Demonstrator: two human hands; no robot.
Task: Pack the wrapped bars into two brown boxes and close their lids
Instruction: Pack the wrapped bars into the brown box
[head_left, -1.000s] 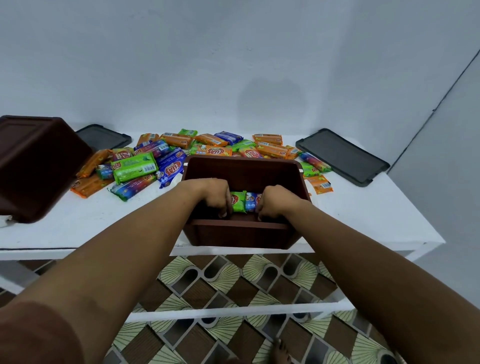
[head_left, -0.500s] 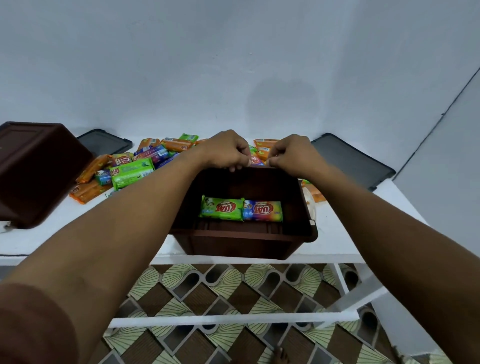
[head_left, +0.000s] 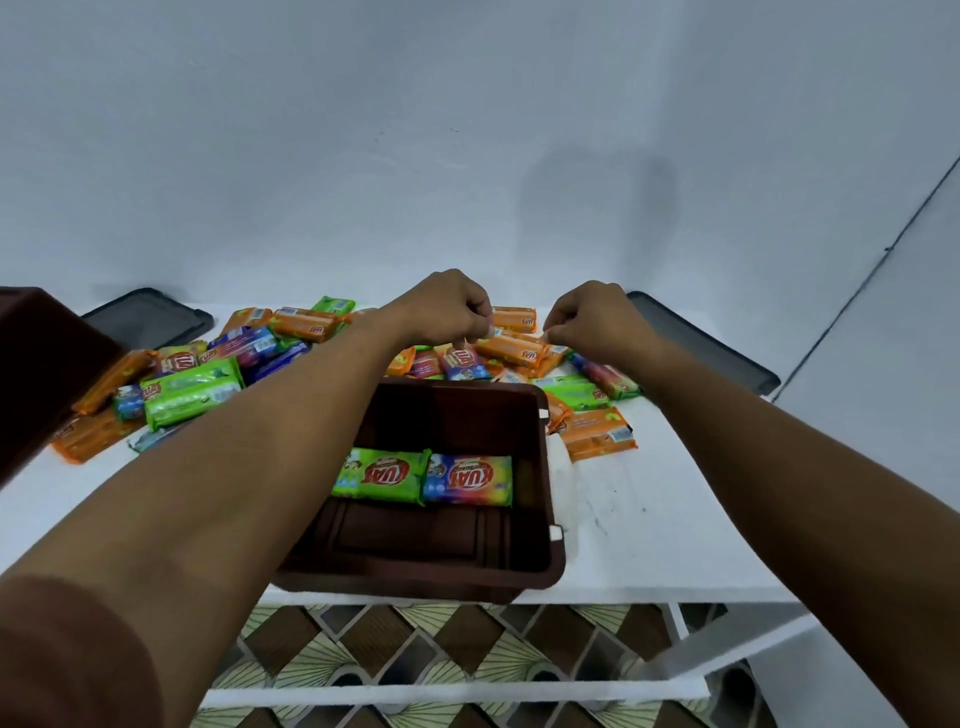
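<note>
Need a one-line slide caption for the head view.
Both hands, left and right, reach into scattered wrapped bars behind open brown plastic box holding two bars.

Plain home room: bare pale wall (head_left: 363, 130), patterned tiled floor (head_left: 415, 654), white table (head_left: 675, 519).

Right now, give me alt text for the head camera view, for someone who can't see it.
Both hands, left and right, reach past an open brown box into a pile of wrapped bars on a white table. The box holds a green bar beside a blue bar; two dark lids lie behind.
</note>
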